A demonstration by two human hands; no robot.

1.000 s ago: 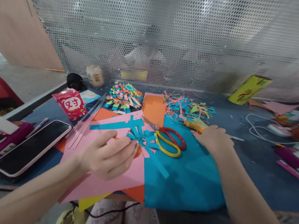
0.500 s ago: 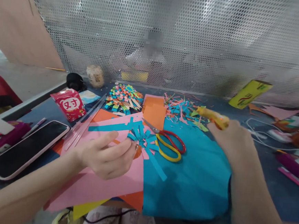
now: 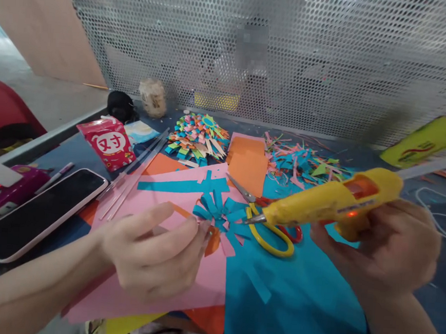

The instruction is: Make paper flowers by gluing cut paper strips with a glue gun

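Observation:
My left hand pinches a fringed paper flower of blue and pink strips, its fingertips at the flower's lower left edge. In my right hand is a yellow hot glue gun with a small red light and a clear stick in its back end. The metal nozzle points left, close to the flower's right side; I cannot tell whether it touches. Yellow-and-red scissors lie on the blue paper, partly behind the gun. Pink paper spreads under my left hand.
A pile of colourful paper fringes, orange paper and shredded strips lie toward the perforated screen. On the left are a phone, clear glue sticks and a red packet. A yellow box stands right.
My right hand has brought the glue gun from the right side in toward the flower, larger in view. My left hand keeps its pinch on the flower. The view has shifted slightly.

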